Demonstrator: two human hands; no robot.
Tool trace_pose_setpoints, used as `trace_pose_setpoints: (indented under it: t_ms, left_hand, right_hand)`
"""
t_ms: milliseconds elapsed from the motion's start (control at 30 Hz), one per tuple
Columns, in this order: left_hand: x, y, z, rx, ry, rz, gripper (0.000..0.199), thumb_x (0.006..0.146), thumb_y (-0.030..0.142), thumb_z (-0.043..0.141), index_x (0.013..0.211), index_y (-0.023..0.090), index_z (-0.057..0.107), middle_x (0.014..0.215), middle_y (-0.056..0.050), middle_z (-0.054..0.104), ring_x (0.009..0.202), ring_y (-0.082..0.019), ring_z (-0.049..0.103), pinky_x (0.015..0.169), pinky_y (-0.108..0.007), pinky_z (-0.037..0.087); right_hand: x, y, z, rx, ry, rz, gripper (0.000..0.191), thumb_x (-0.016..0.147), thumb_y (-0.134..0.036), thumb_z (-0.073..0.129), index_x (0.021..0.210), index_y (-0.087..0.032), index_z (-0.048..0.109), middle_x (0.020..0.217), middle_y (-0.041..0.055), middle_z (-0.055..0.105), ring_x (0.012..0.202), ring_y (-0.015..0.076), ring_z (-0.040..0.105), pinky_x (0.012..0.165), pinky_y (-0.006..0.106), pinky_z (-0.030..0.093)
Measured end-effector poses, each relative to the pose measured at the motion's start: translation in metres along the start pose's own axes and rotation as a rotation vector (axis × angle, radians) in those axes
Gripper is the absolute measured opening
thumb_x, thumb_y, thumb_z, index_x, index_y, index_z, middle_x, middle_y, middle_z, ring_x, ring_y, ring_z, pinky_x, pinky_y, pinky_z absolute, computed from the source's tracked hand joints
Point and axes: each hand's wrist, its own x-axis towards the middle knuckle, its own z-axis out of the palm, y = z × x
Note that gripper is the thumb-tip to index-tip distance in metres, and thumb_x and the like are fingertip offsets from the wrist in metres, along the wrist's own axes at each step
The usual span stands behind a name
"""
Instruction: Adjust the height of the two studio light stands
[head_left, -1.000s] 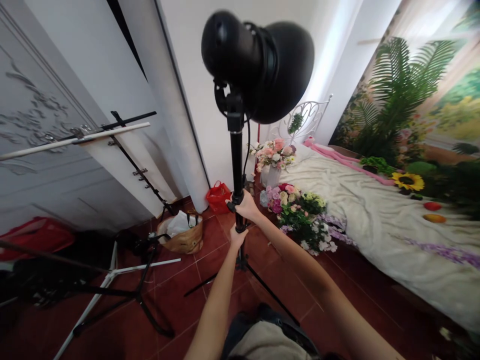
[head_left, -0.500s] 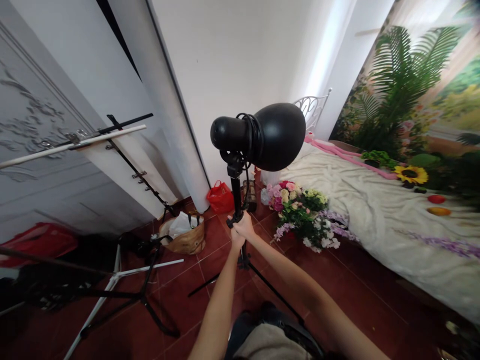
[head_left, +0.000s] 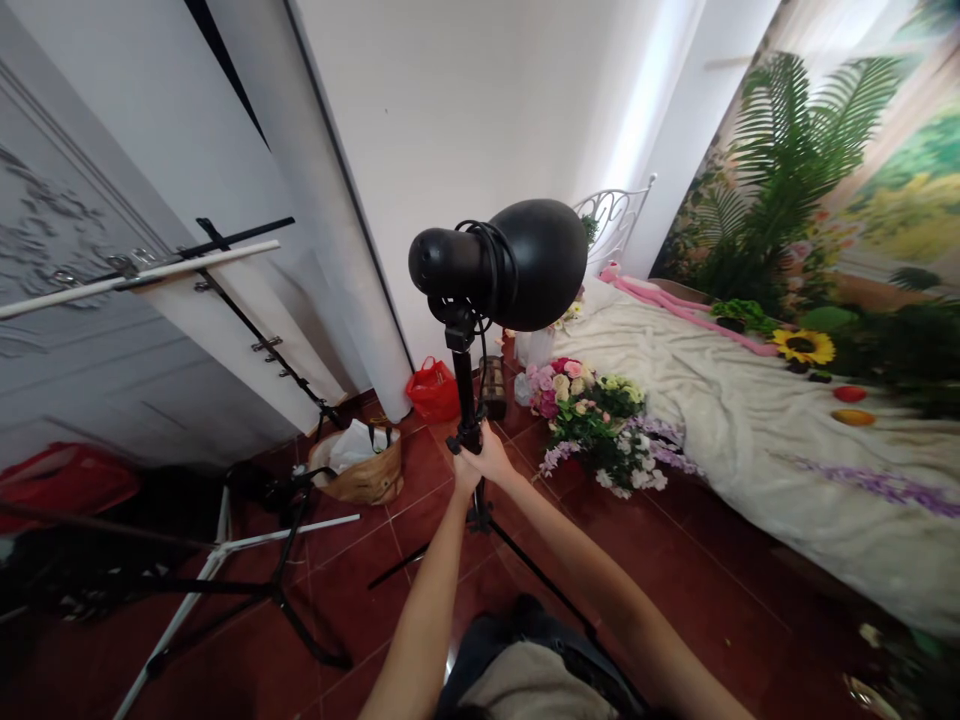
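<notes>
Straight ahead of me stands a black studio lamp (head_left: 536, 262) with a wide dome shade and its cable coiled round the neck. It sits on top of a black light stand (head_left: 465, 385), whose legs spread on the floor near my feet. Both hands are wrapped round the stand's pole below the lamp, close together at a clamp knob. My right hand (head_left: 491, 458) is on the near right side of the pole. My left hand (head_left: 464, 472) grips just beside and below it, its fingers partly hidden.
Left are a backdrop stand (head_left: 247, 325) with clips, white and black tripod legs (head_left: 217, 560), and a woven bag (head_left: 367, 475). A red plastic bag (head_left: 433, 390) lies by the wall. Right are artificial flowers (head_left: 592, 410) and a bed (head_left: 757, 440) with a cream cover.
The view has shifted slightly, so the lamp and the room appear a little further left. The lamp's shade looks turned slightly. Both hands keep their hold on the stand.
</notes>
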Motion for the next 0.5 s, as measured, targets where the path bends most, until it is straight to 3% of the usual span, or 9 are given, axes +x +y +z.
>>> trace_pose_setpoints:
  t_ms: [133,267,367,500]
  left_hand:
    - [-0.002,-0.008,-0.004,0.126,-0.052,-0.046,0.022,0.051,0.026,0.074,0.063,0.015,0.058,0.063,-0.003,0.062,0.065,-0.017,0.06,0.067,-0.032,0.051]
    - [-0.001,-0.015,-0.006,0.176,0.001,-0.076,0.023,0.049,0.027,0.074,0.061,0.015,0.059,0.061,-0.003,0.063,0.068,-0.019,0.061,0.066,-0.03,0.05]
    - [0.0,-0.018,-0.006,0.177,-0.003,-0.075,0.025,0.048,0.028,0.076,0.062,0.015,0.06,0.064,-0.005,0.065,0.07,-0.02,0.062,0.067,-0.03,0.05]
    - [0.002,-0.021,-0.008,0.186,-0.05,-0.063,0.024,0.052,0.029,0.074,0.064,0.013,0.062,0.067,-0.006,0.066,0.067,-0.018,0.061,0.067,-0.031,0.05]
  right_hand:
    - [-0.046,0.01,-0.019,-0.101,0.086,-0.049,0.047,0.085,-0.035,0.049,0.128,-0.017,0.04,0.129,0.0143,0.048,0.121,0.0229,0.045,0.103,0.042,0.036]
    - [-0.088,0.023,-0.027,-0.21,-0.024,-0.048,0.048,0.091,-0.033,0.037,0.137,-0.021,0.033,0.14,0.0112,0.038,0.131,0.0227,0.035,0.108,0.046,0.03]
    - [-0.093,0.032,-0.023,-0.271,-0.073,-0.058,0.051,0.093,-0.033,0.033,0.142,-0.022,0.025,0.146,0.0085,0.032,0.135,0.0213,0.027,0.111,0.046,0.026]
    - [-0.073,0.041,-0.018,-0.303,-0.102,-0.049,0.052,0.094,-0.032,0.029,0.144,-0.022,0.02,0.147,0.0065,0.029,0.138,0.019,0.02,0.113,0.046,0.019]
